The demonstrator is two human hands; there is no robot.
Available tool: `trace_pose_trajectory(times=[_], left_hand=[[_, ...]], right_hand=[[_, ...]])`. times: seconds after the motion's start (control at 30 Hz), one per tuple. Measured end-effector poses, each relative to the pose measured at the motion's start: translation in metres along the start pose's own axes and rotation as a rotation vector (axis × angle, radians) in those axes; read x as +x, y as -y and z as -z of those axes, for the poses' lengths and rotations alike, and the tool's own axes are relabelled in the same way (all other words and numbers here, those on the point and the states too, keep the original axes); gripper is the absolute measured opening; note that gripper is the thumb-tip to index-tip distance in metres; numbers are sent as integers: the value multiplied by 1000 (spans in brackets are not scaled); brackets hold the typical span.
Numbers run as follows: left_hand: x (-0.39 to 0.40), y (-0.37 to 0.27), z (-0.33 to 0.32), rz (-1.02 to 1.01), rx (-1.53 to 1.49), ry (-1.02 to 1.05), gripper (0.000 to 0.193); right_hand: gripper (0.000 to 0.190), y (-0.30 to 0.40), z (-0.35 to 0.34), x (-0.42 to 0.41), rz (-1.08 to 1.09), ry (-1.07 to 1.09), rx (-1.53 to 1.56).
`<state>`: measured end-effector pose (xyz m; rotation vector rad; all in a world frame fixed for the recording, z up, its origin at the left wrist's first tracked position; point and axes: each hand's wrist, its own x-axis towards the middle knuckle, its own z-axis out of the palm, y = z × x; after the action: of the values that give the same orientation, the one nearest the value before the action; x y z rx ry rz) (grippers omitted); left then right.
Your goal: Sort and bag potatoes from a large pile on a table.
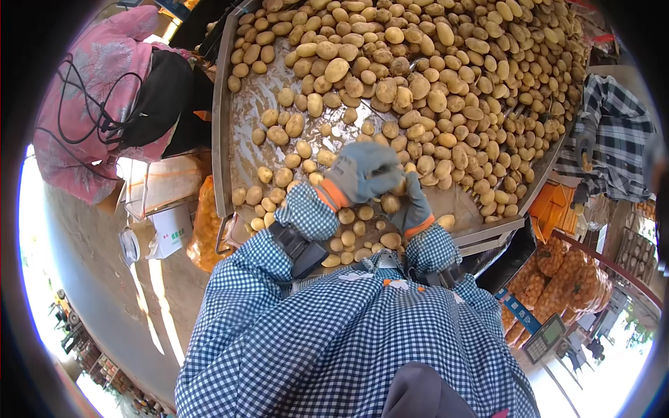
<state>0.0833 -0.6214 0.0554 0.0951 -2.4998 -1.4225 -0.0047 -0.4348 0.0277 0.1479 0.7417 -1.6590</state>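
Note:
My left hand, in a grey work glove with an orange cuff, has its fingers curled at a potato low over the sorting table. Close on the right is my gloved right hand, fingers pointing up beside that same potato; its palm is hidden, so its grip is unclear. Another round potato sits just below, between the hands. Loose small potatoes lie nearer my body. Beyond my hands a large heap of potatoes covers most of the metal sorting table.
Raised metal rims edge the table. At left stand a person in a pink patterned garment, a mesh sack of potatoes and a white box. A person in a plaid shirt, an orange crate and a scale display are at right.

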Motion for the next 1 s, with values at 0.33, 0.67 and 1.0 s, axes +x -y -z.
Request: trace_pose_trajectory(times=[0.33,0.67,1.0], left_hand=[[87,73,28,520,675,-72,58],[-7,-32,-35,403,-404,-69,33],[62,6,-76,317,677,-157,58]], right_hand=[[63,17,7,-13,69,-20,-66],[56,8,17,-25,131,59,-157],[58,21,43,-71,17,18,259]])
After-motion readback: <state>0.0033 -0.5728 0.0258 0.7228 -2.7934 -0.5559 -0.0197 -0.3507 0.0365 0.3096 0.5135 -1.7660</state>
